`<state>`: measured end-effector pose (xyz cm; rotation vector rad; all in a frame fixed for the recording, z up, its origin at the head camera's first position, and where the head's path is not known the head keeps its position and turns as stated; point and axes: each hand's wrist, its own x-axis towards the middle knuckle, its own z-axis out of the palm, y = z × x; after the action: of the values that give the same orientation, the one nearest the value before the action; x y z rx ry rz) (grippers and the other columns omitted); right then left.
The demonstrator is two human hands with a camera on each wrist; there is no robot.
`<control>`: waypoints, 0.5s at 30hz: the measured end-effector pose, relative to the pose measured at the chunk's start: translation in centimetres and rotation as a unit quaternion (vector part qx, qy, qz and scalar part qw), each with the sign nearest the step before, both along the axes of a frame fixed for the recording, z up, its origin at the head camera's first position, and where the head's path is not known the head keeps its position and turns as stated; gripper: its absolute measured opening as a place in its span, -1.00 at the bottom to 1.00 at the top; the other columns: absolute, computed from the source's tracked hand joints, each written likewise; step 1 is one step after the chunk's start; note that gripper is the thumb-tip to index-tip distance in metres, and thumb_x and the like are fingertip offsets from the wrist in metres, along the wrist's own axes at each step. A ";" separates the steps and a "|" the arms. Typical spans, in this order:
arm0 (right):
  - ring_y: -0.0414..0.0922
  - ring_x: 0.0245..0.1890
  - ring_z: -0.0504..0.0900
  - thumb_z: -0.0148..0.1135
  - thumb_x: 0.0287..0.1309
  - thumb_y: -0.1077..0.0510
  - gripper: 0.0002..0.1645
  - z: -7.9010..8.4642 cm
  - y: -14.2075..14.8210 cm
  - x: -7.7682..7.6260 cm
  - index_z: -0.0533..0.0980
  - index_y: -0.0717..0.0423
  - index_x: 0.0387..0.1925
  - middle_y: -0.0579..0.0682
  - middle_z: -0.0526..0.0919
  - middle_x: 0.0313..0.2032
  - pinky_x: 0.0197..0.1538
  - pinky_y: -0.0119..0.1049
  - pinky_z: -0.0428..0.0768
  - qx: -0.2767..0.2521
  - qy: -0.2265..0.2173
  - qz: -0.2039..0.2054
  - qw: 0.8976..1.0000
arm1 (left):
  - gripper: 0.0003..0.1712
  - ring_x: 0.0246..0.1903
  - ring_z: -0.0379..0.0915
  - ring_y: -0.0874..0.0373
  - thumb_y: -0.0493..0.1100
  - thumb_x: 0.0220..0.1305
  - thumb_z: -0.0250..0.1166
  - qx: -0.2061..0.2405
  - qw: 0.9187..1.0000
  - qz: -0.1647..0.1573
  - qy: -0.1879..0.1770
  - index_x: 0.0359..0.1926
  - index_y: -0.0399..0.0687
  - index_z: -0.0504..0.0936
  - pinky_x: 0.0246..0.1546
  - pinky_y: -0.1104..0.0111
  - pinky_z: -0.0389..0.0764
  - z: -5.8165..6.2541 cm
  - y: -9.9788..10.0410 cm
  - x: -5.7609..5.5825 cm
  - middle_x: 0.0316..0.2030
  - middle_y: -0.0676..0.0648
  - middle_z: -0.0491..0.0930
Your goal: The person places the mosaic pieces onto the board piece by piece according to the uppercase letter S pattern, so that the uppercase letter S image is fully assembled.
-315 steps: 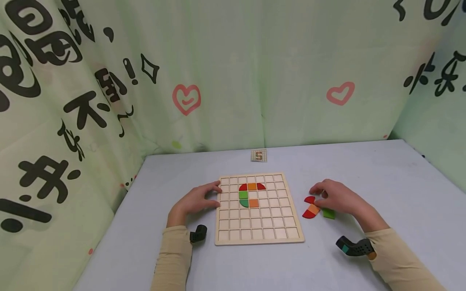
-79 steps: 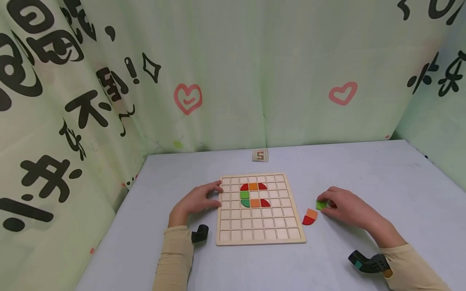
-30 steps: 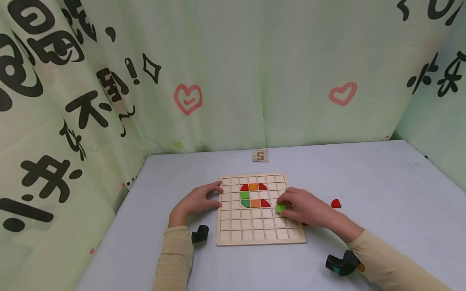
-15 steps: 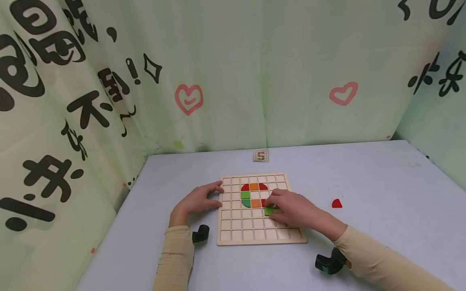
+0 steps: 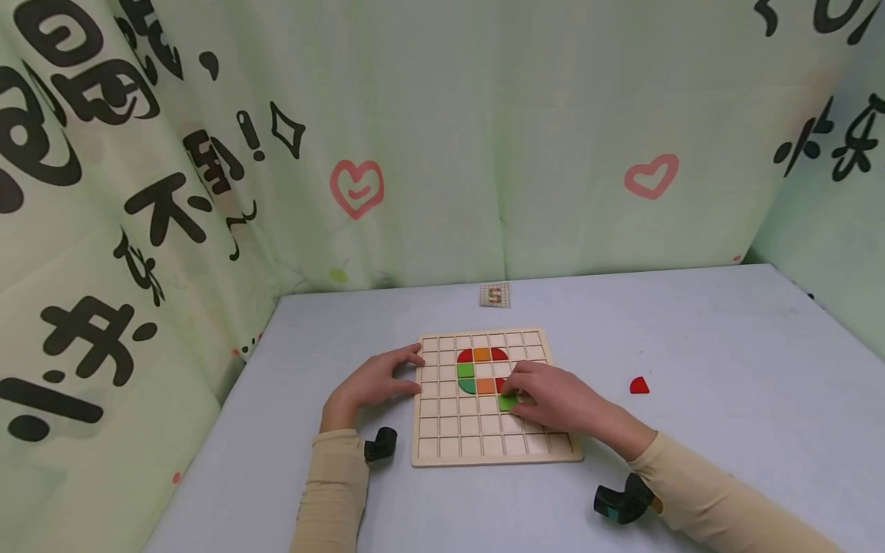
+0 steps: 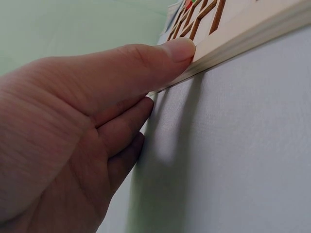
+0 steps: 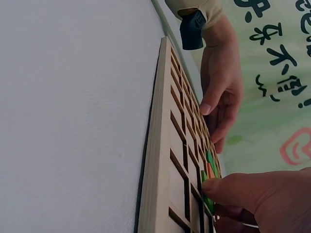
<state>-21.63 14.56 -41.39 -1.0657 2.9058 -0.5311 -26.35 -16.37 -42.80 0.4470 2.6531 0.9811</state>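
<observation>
A wooden grid board (image 5: pixel 449 447) lies on the table. Pieces set in its cells form a curve: red quarter-circles (image 5: pixel 465 356), orange squares (image 5: pixel 481 355), a green square (image 5: pixel 465 370) and a dark green quarter-circle (image 5: pixel 466 386). My right hand (image 5: pixel 563 398) pinches a light green square tile (image 5: pixel 508 403) at the cell just below the lower red quarter-circle, which its fingers partly cover. In the right wrist view the thumb lies against this tile (image 7: pixel 209 205). My left hand (image 5: pixel 373 380) touches the board's left edge; in the left wrist view its thumb (image 6: pixel 180 49) rests on the rim.
One loose red piece (image 5: pixel 639 385) lies on the table right of the board. Behind the board, a small card (image 5: pixel 495 295) with a printed grid pattern lies near the far edge. A pale green curtain (image 5: pixel 442 153) stands around the table's back and sides.
My right hand has carried the light green tile from the table at the right onto the board. Earlier, another red quarter-circle joined the lower row. My left hand has stayed at the edge.
</observation>
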 end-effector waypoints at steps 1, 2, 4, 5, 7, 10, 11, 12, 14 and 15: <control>-0.19 -0.21 0.60 0.44 0.12 0.18 -0.80 0.0 0.0 0.0 0.70 0.05 -0.17 -0.11 0.66 -0.21 -0.16 -0.32 0.67 -0.001 0.000 -0.002 1.000 | -0.56 0.51 0.11 -0.04 -0.18 0.21 0.45 -0.001 1.000 -0.002 0.003 0.12 -0.05 0.62 0.50 0.07 0.22 0.0 0.0 0.0 0.49 -0.03 0.28; -0.19 -0.22 0.59 0.44 0.12 0.18 -0.80 0.1 0.0 0.1 0.70 0.05 -0.17 -0.11 0.66 -0.21 -0.16 -0.32 0.66 -0.002 0.000 -0.004 1.000 | -0.56 0.51 0.12 -0.05 -0.18 0.21 0.45 -0.002 1.000 -0.004 0.007 0.12 -0.05 0.62 0.49 0.06 0.23 0.0 0.0 0.0 0.49 -0.05 0.28; -0.20 -0.22 0.59 0.44 0.12 0.18 -0.80 0.2 0.0 0.1 0.70 0.05 -0.17 -0.12 0.66 -0.21 -0.16 -0.32 0.66 -0.005 -0.001 -0.011 1.000 | -0.56 0.51 0.12 -0.05 -0.18 0.21 0.45 -0.002 1.000 -0.005 0.006 0.11 -0.05 0.62 0.49 0.07 0.23 0.0 -0.1 -0.1 0.49 -0.05 0.28; -0.21 -0.23 0.58 0.43 0.12 0.18 -0.80 0.3 0.0 0.1 0.70 0.05 -0.17 -0.12 0.66 -0.21 -0.17 -0.33 0.65 -0.005 -0.002 -0.017 1.000 | -0.56 0.51 0.12 -0.04 -0.18 0.20 0.45 -0.001 1.000 -0.004 0.004 0.11 -0.05 0.62 0.50 0.07 0.22 0.0 -0.1 -0.1 0.49 -0.04 0.28; -0.22 -0.24 0.58 0.44 0.13 0.17 -0.80 0.4 0.1 0.1 0.70 0.05 -0.17 -0.12 0.67 -0.21 -0.17 -0.33 0.65 -0.005 -0.006 -0.027 1.000 | -0.56 0.51 0.11 -0.03 -0.18 0.20 0.46 0.000 1.000 -0.003 0.001 0.11 -0.05 0.62 0.50 0.07 0.21 0.0 -0.1 -0.1 0.49 -0.03 0.27; -0.24 -0.25 0.56 0.44 0.14 0.16 -0.80 0.4 0.2 0.0 0.71 0.05 -0.17 -0.12 0.67 -0.22 -0.17 -0.34 0.64 0.000 -0.013 -0.039 0.999 | -0.56 0.51 0.11 -0.04 -0.18 0.20 0.46 0.001 1.000 -0.004 0.003 0.11 -0.05 0.63 0.50 0.06 0.22 -0.1 -0.1 -0.1 0.49 -0.03 0.28; -0.25 -0.25 0.56 0.44 0.14 0.15 -0.81 0.3 0.2 0.0 0.72 0.05 -0.17 -0.13 0.67 -0.22 -0.17 -0.35 0.64 0.001 -0.015 -0.039 0.999 | -0.56 0.51 0.11 -0.04 -0.17 0.20 0.46 0.001 1.000 -0.005 0.002 0.11 -0.04 0.63 0.50 0.06 0.22 -0.1 -0.1 -0.1 0.49 -0.03 0.28; -0.25 -0.26 0.55 0.44 0.14 0.15 -0.81 0.3 0.2 0.0 0.72 0.05 -0.18 -0.13 0.67 -0.22 -0.17 -0.35 0.64 0.001 -0.017 -0.039 0.999 | -0.56 0.51 0.11 -0.04 -0.17 0.20 0.46 0.001 1.000 -0.005 0.002 0.11 -0.04 0.63 0.50 0.06 0.22 -0.1 -0.1 -0.1 0.49 -0.03 0.28; -0.25 -0.27 0.55 0.44 0.14 0.16 -0.82 0.2 0.3 0.0 0.72 0.05 -0.19 -0.13 0.67 -0.23 -0.18 -0.36 0.64 -0.001 -0.018 -0.036 0.999 | -0.56 0.51 0.12 -0.05 -0.17 0.20 0.46 0.001 1.000 -0.007 0.004 0.10 -0.04 0.63 0.49 0.06 0.23 -0.2 -0.2 -0.1 0.49 -0.04 0.29; -0.25 -0.27 0.55 0.44 0.14 0.16 -0.82 0.1 0.3 0.0 0.72 0.05 -0.19 -0.13 0.67 -0.24 -0.19 -0.36 0.63 -0.003 -0.019 -0.034 0.999 | -0.56 0.51 0.11 -0.04 -0.16 0.20 0.46 0.002 1.000 -0.006 0.002 0.11 -0.03 0.62 0.50 0.06 0.22 -0.2 -0.2 -0.2 0.49 -0.03 0.28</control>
<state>-21.60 14.83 -41.24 -0.9488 2.9182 -0.5548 -26.50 -16.55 -43.01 0.4670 2.6497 0.9819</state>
